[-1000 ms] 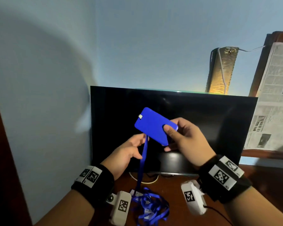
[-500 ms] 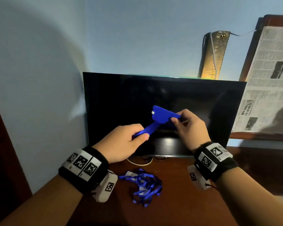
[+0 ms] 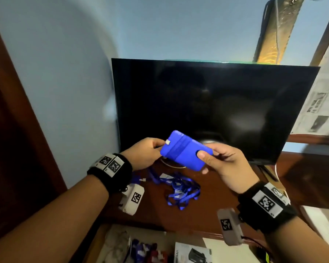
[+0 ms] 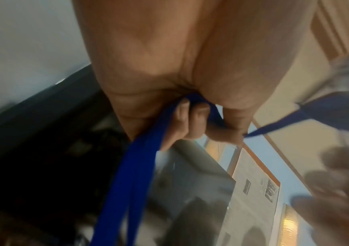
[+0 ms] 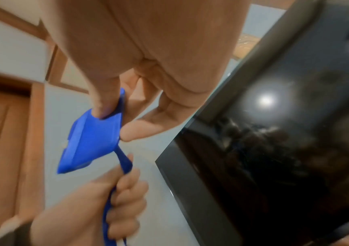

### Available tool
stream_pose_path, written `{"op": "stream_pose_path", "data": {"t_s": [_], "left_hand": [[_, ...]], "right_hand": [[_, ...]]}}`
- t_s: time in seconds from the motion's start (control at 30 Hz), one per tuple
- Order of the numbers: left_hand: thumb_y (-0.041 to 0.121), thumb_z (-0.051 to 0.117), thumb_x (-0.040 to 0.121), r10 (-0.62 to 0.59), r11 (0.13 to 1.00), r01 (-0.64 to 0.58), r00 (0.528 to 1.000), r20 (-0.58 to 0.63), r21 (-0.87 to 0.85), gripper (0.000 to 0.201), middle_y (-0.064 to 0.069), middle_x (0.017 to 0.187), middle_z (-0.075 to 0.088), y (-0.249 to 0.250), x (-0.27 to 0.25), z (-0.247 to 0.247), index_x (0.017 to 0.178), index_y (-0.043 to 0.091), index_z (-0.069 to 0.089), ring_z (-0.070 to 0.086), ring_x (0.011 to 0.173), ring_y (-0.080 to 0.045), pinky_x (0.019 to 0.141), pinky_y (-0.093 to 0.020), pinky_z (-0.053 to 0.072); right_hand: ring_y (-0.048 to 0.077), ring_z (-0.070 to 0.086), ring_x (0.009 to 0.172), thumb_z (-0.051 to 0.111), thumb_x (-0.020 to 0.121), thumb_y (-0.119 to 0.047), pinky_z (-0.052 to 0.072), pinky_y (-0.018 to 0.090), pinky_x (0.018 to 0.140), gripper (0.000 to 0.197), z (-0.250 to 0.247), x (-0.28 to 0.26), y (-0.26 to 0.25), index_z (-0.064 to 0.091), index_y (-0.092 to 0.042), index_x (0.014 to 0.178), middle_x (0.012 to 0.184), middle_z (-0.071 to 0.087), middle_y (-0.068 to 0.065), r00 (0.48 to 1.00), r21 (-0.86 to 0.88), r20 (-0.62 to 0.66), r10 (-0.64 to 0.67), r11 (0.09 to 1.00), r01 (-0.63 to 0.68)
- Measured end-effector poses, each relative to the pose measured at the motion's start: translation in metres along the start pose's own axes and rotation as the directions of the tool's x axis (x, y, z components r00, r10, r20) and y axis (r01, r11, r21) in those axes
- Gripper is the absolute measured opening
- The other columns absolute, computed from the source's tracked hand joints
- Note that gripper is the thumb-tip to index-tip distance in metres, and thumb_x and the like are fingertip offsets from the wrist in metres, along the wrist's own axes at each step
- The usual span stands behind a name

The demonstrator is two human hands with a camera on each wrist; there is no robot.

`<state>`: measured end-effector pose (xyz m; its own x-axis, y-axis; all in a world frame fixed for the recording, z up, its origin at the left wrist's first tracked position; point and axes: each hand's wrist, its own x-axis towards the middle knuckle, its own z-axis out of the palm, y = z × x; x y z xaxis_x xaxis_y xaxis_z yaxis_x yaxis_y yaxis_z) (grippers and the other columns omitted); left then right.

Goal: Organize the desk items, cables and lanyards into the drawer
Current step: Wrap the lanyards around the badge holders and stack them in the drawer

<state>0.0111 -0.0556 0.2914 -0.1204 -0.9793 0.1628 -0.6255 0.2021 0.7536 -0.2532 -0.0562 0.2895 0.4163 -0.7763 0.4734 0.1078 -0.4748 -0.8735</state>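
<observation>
open drawer [image 3: 110, 242] holds lanyards [image 3: 146, 251], papers [image 3: 215, 249].

Blue card holder [image 3: 186, 150], strap [image 4: 131, 183] attached, midair

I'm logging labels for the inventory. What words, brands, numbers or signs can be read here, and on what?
None can be read.
Newspaper sheets: print too small and blurred.
Box in the drawer: lettering too small.
Wristband tags: coded squares only, no words.
Blue card holder: no text visible.

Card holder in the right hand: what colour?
Solid blue card holder, clearest in the head view.
</observation>
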Motion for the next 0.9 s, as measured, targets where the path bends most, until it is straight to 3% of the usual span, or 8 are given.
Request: {"op": "stream_pose_path", "data": {"t_s": [0.1, 0.23, 0.33, 0.43, 0.5, 0.6, 0.73, 0.9], "left_hand": [[0.043, 0.049, 0.108, -0.049, 0.998, 0.05, 0.999, -0.016, 0.03, 0.047, 0.008, 0.051, 0.045, -0.003, -0.023, 0.024, 0.068, 0.02, 0.059, 0.041, 0.046, -0.005, 0.053, -0.027, 0.036], [0.046, 0.049, 0.107, 0.029, 0.991, -0.036, 0.998, 0.053, 0.129, 0.038, 0.007, 0.066, 0.061, 0.012, -0.055, 0.034, 0.081, 0.022, 0.064, 0.056, 0.059, -0.004, 0.062, -0.027, 0.045], [0.047, 0.057, 0.103, 0.152, 0.957, -0.143, 0.988, -0.017, 0.254, 0.028, 0.003, 0.077, 0.066, 0.025, -0.058, 0.024, 0.085, 0.026, 0.064, 0.063, 0.072, -0.01, 0.069, -0.032, 0.051], [0.044, 0.062, 0.1, 0.248, 0.91, -0.202, 0.965, -0.086, 0.361, 0.027, 0.007, 0.076, 0.061, 0.034, -0.047, 0.006, 0.08, 0.027, 0.063, 0.059, 0.073, -0.007, 0.069, -0.025, 0.047], [0.045, 0.066, 0.097, 0.208, 0.905, -0.154, 0.973, -0.097, 0.396, 0.025, 0.009, 0.079, 0.062, 0.034, -0.038, -0.002, 0.079, 0.029, 0.065, 0.059, 0.076, -0.005, 0.072, -0.023, 0.047], [0.049, 0.073, 0.091, 0.034, 0.939, -0.008, 0.997, -0.07, 0.344, 0.022, 0.01, 0.081, 0.069, 0.015, -0.024, -0.008, 0.081, 0.03, 0.071, 0.064, 0.077, -0.002, 0.074, -0.025, 0.052], [0.014, 0.075, 0.088, -0.135, 0.977, 0.119, 0.988, 0.081, 0.175, 0.009, 0.007, 0.071, 0.067, -0.003, -0.024, 0.0, 0.083, 0.018, 0.068, 0.058, 0.062, 0.001, 0.067, -0.021, 0.048], [0.012, 0.07, 0.098, -0.216, 0.942, 0.207, 0.976, -0.005, -0.263, 0.017, -0.003, 0.067, 0.07, -0.013, -0.04, 0.04, 0.081, 0.012, 0.07, 0.055, 0.053, -0.011, 0.057, -0.022, 0.048]], "right_hand": [[0.023, 0.061, 0.059, 0.068, 0.096, -0.009, 0.051, 0.032, 0.06, 0.012, -0.004, 0.004, 0.005, 0.073, 0.0, 0.102, 0.074, 0.07, 0.021, 0.979, 0.002, -0.202, 0.011, 1.0, -0.011], [-0.002, 0.056, 0.053, 0.071, 0.096, -0.022, 0.042, 0.014, 0.057, 0.018, -0.011, 0.006, 0.03, 0.065, -0.016, 0.08, 0.066, 0.067, -0.004, 0.913, -0.387, -0.407, -0.017, 0.909, -0.155], [0.002, 0.054, 0.059, 0.073, 0.094, -0.023, 0.041, 0.009, 0.06, 0.02, -0.003, -0.002, 0.053, 0.06, -0.026, 0.078, 0.066, 0.059, -0.013, 0.969, -0.629, -0.249, -0.005, 0.761, -0.157], [0.005, 0.063, 0.075, 0.074, 0.092, -0.023, 0.043, 0.01, 0.069, 0.01, 0.008, -0.016, 0.066, 0.07, -0.033, 0.094, 0.081, 0.067, -0.017, 0.993, -0.691, 0.079, 0.093, 0.723, -0.013], [0.005, 0.068, 0.083, 0.073, 0.093, -0.024, 0.054, 0.024, 0.073, 0.01, 0.015, -0.023, 0.064, 0.071, -0.033, 0.098, 0.089, 0.072, -0.015, 0.952, -0.622, 0.256, 0.166, 0.782, 0.031], [0.01, 0.073, 0.083, 0.074, 0.093, -0.02, 0.06, 0.032, 0.077, 0.012, 0.022, -0.024, 0.051, 0.076, -0.024, 0.104, 0.092, 0.078, -0.006, 0.931, -0.406, 0.322, 0.171, 0.914, -0.027], [0.016, 0.069, 0.072, 0.074, 0.087, -0.02, 0.057, 0.028, 0.068, 0.017, 0.023, -0.016, 0.043, 0.079, -0.016, 0.103, 0.088, 0.078, 0.007, 0.989, -0.093, 0.123, 0.087, 0.993, -0.076], [0.015, 0.069, 0.074, 0.071, 0.094, -0.012, 0.056, 0.029, 0.067, 0.006, 0.018, -0.004, 0.048, 0.077, -0.009, 0.096, 0.087, 0.077, 0.009, 0.98, 0.052, -0.138, 0.14, 0.99, -0.134]]}}
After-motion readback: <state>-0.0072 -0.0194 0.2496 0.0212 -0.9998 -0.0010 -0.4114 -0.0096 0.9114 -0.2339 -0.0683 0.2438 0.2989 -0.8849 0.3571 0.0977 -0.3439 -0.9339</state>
